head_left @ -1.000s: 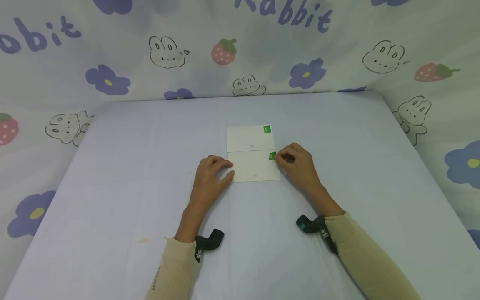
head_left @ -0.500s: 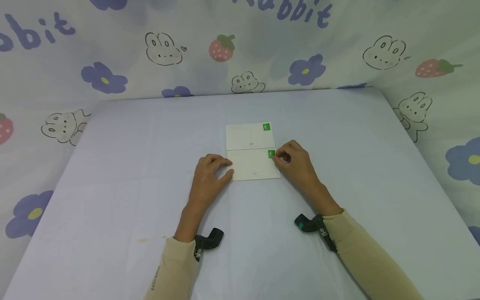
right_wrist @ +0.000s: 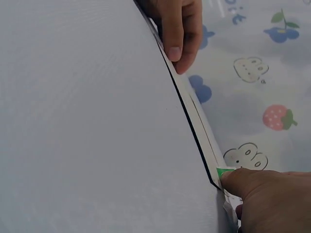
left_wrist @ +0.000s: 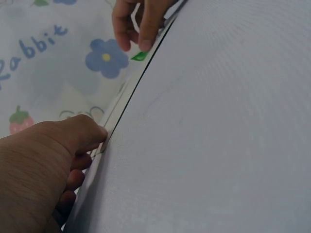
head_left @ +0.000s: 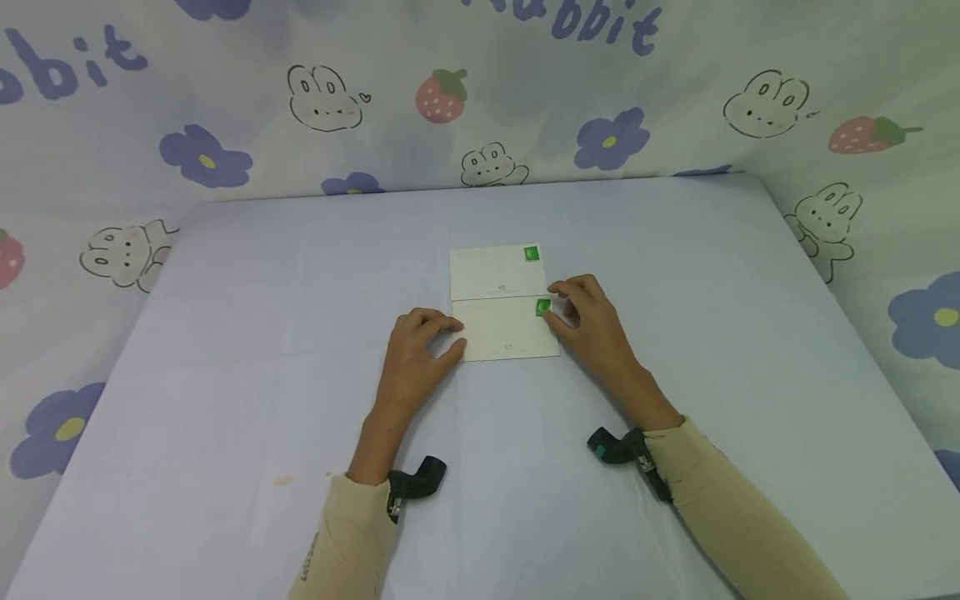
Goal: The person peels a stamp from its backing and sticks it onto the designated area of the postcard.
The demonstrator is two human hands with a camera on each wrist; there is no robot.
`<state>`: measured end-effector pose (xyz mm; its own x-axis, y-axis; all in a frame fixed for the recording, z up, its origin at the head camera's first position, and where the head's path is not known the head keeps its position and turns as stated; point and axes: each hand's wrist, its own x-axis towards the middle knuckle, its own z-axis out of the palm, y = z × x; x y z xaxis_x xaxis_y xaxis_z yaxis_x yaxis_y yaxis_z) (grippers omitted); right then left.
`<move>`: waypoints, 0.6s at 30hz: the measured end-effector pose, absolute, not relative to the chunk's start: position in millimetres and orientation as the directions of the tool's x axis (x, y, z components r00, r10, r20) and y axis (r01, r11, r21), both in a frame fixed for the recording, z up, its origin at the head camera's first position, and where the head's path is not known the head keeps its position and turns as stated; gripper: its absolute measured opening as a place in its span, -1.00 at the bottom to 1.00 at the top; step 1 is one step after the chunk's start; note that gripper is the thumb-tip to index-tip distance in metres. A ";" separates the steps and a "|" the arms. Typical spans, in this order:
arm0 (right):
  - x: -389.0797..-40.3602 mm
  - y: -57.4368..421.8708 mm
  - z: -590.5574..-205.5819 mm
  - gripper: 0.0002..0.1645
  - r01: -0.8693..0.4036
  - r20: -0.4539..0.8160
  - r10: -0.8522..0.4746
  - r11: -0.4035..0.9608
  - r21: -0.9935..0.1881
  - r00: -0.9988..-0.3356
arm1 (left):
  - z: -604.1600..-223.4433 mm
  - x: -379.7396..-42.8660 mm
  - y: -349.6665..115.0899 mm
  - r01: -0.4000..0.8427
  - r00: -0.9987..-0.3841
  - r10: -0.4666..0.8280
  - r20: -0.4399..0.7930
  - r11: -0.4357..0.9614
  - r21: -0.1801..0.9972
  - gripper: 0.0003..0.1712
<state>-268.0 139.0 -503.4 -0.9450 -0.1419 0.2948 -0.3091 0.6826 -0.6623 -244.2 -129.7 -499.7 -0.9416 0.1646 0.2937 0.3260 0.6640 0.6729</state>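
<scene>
Two cream envelopes lie flat on the table, one above the other in the head view. The far envelope (head_left: 487, 275) has a green stamp (head_left: 532, 253) in its upper right corner. The near envelope (head_left: 498, 333) carries a similar green stamp (head_left: 543, 307) at its own upper right corner. My left hand (head_left: 416, 358) rests at the near envelope's left edge, thumb and forefinger apart. At the right edge is my right hand (head_left: 592, 325); its thumb touches the near stamp, as the right wrist view also shows, and its forefinger is spread away from the thumb towards the far envelope.
A white cloth covers the table (head_left: 300, 375). Behind and beside it hangs a curtain (head_left: 525, 100) printed with rabbits, flowers and strawberries. A dark camera mount sits on each wrist, the left one (head_left: 420, 479) and the right one (head_left: 618, 446).
My right forefinger has parted from the thumb and stretched out towards the far envelope. The left hand and both envelopes stay in place; the head view has shifted slightly.
</scene>
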 end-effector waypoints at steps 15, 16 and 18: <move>-267.2 140.3 -507.4 -0.73 -0.484 0.437 -0.250 0.651 -0.585 -0.864 | -499.7 -243.9 -130.4 0.330 -0.940 0.165 0.299 0.666 0.669 -0.81; -267.4 140.5 -507.7 -0.72 -0.489 0.438 -0.257 0.652 -0.579 -0.861 | -499.8 -243.9 -130.6 0.333 -0.938 0.166 0.303 0.666 0.667 -0.81; -267.6 140.9 -507.7 -0.73 -0.500 0.439 -0.274 0.654 -0.568 -0.856 | -499.8 -244.1 -130.4 0.338 -0.937 0.169 0.307 0.664 0.667 -0.81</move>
<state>-267.6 140.9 -507.7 -0.8558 -0.2740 0.4388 -0.5003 0.6539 -0.5675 -244.1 -130.4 -499.8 -0.9367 0.1685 0.3068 0.3379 0.6642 0.6668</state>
